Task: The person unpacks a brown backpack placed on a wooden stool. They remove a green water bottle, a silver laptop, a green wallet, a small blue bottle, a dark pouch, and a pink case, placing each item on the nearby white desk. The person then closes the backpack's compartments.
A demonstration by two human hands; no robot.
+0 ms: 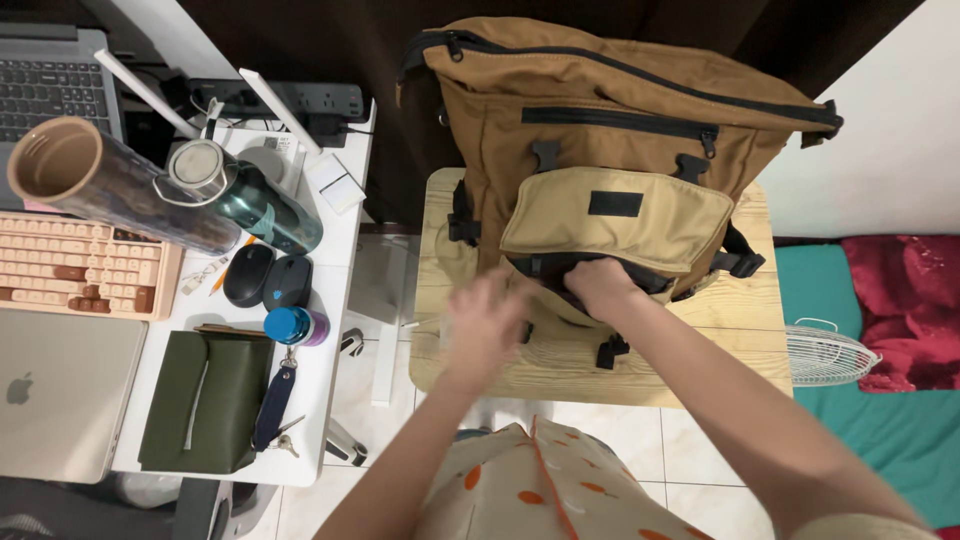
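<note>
A tan and brown backpack (pixel 610 110) stands on a small wooden table (pixel 720 350) in front of me. Its lighter front pouch (pixel 615 225) has a dark zipped opening along the bottom. My right hand (pixel 600 285) is closed at that opening, fingers tucked into the pocket's edge. My left hand (pixel 485 325) hovers blurred just left of the pouch, fingers spread, holding nothing that I can see.
A white desk (pixel 335 235) at left carries a keyboard (pixel 75 265), a laptop (pixel 60 390), two mice (pixel 268 277), a green bottle (pixel 255 205), a cardboard tube (pixel 110 180), a green pouch (pixel 200 400) and keys (pixel 275 410). A white fan grille (pixel 830 355) lies on teal bedding at right.
</note>
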